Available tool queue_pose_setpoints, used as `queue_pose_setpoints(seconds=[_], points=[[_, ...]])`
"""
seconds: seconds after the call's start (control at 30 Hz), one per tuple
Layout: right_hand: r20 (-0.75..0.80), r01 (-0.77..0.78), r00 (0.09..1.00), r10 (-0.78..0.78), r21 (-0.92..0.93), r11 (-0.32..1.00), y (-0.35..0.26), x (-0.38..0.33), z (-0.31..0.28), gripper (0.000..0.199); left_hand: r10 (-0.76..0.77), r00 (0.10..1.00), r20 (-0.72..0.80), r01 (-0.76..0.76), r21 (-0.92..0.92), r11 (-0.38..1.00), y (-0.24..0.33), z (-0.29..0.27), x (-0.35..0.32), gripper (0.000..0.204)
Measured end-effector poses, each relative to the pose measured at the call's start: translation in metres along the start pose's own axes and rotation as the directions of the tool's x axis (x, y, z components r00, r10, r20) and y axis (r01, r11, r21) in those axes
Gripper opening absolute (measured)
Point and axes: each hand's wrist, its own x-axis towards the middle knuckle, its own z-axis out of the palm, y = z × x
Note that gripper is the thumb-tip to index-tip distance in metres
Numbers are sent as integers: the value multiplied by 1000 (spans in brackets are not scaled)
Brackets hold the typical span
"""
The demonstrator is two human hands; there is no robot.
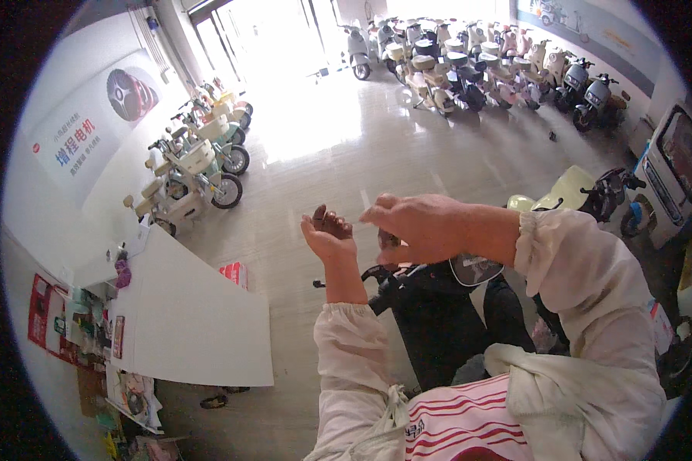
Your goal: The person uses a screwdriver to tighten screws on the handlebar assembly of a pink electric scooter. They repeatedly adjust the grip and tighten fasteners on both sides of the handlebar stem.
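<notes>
- Overall, tiled showroom floor point(323, 154): pale, glossy, sunlit at top centre.
- Parked scooters point(477, 69): rows across upper right; more along left wall point(200, 165).
- White counter point(184, 315): lower left, clutter beside it.
- Black scooter point(430, 307): centre, directly below both hands.
- Right hand point(423, 227): centre, fingers curled; grip unclear.
- Left hand point(329, 234): just beside it, palm up, fingers bent; contents indiscernible.

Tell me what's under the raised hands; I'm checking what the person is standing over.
Under the left hand and right hand stands a black scooter with handlebar and dash showing. Its lower body and wheels are covered by the person's sleeves and clothing.
</notes>
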Motion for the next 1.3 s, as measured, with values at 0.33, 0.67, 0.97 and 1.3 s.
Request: queue_pose_setpoints(seconds=[0.33, 0.67, 0.97, 1.3], points=[[150, 96, 985, -83, -81, 992, -3, 6, -13, 33, 2, 1000, 22, -3, 25, 1000, 1, 1, -2, 44], [-28, 229, 973, -230, -51, 972, 8, 2, -7, 24, -5, 1000, 21, 5, 11, 1000, -4, 5, -1, 44], [170, 13, 985, 17, -173, 985, -4, 9, -18, 29, -1, 998, 68, -1, 36, 999, 0, -4, 2, 43], [-82, 26, 996, -22, 46, 999, -5, -17, -16, 57, -21, 998, 64, 19, 32, 999, -2, 0, -2, 44]])
